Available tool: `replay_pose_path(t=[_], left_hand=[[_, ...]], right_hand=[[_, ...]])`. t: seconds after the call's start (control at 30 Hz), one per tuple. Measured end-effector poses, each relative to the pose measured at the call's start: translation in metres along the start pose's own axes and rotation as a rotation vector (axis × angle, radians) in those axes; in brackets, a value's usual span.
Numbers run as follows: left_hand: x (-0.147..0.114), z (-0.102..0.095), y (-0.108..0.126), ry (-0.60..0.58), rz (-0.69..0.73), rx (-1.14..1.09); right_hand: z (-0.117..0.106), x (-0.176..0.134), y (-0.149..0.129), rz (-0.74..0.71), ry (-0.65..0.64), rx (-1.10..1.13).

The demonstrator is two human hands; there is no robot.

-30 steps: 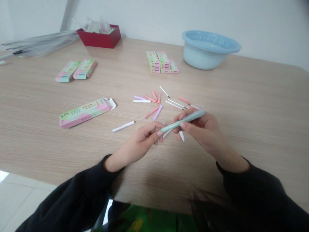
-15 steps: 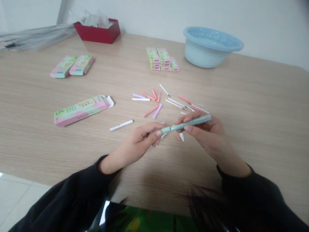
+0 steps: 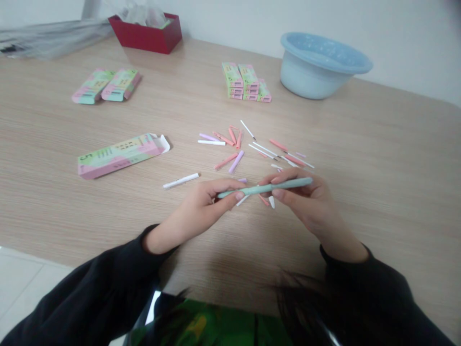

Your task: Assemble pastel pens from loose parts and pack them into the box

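A pale green pen (image 3: 257, 189) lies crosswise between my two hands, above the tabletop. My left hand (image 3: 201, 204) pinches its left end between thumb and fingers. My right hand (image 3: 308, 199) grips the right part, thumb below and fingers behind. Just beyond and partly under the hands are loose pen parts: thin white refills (image 3: 265, 150), coral tubes (image 3: 226, 161) and purple tubes (image 3: 236, 162). A white pen-like tube (image 3: 181, 180) rests to the left of my left hand. Some small pieces under the pen are partly hidden by my fingers.
An open-ended pastel pen box (image 3: 122, 156) lies at the left, with two more boxes (image 3: 120, 85) behind it. Several stacked boxes (image 3: 240, 81) stand near a blue basin (image 3: 317, 72). A red container (image 3: 147, 36) and clear plastic sleeves (image 3: 57, 38) are at the back left.
The dark ring and gap at the pen's middle no longer show; its parts now look joined. My left hand has shifted slightly along the pen. The view has tilted a little.
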State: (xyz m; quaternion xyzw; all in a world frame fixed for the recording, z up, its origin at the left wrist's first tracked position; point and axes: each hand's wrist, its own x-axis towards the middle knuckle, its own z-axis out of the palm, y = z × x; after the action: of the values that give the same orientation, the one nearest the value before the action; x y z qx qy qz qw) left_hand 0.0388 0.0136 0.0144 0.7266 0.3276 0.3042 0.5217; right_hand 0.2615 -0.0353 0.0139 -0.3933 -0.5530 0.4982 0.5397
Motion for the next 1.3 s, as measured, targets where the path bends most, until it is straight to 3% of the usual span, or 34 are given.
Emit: replay_pose_path(t=[0.1,0.3,0.53,0.7,0.83,0.93,1.1,1.3], left_hand=[[0.0,-0.001,0.0,0.032,-0.027,-0.02],[-0.002,-0.002,0.005,0.037,-0.075,-0.016],[-0.003,-0.004,0.008,0.114,-0.034,-0.024],[-0.002,-0.005,0.005,0.14,-0.085,-0.305],[0.002,-0.012,0.001,0.304,-0.069,-0.556],[0.006,-0.021,0.0,0.372,-0.147,-0.764],[0.009,-0.03,0.001,0.363,-0.274,-0.99],[0.011,-0.026,-0.004,0.336,-0.256,-1.07]], right_hand=[[-0.004,-0.001,0.004,0.019,0.022,-0.046],[-0.009,-0.004,-0.001,0.132,0.06,-0.377],[-0.006,-0.008,-0.011,0.132,-0.035,-0.472],[0.001,-0.009,-0.017,0.12,-0.14,-0.574],[0.0,-0.013,-0.021,0.091,-0.099,-0.627],[-0.014,-0.014,-0.022,0.107,-0.11,-0.743],[-0.044,0.018,-0.002,0.064,-0.123,-1.158],[-0.053,0.081,0.039,-0.059,-0.33,-1.37]])
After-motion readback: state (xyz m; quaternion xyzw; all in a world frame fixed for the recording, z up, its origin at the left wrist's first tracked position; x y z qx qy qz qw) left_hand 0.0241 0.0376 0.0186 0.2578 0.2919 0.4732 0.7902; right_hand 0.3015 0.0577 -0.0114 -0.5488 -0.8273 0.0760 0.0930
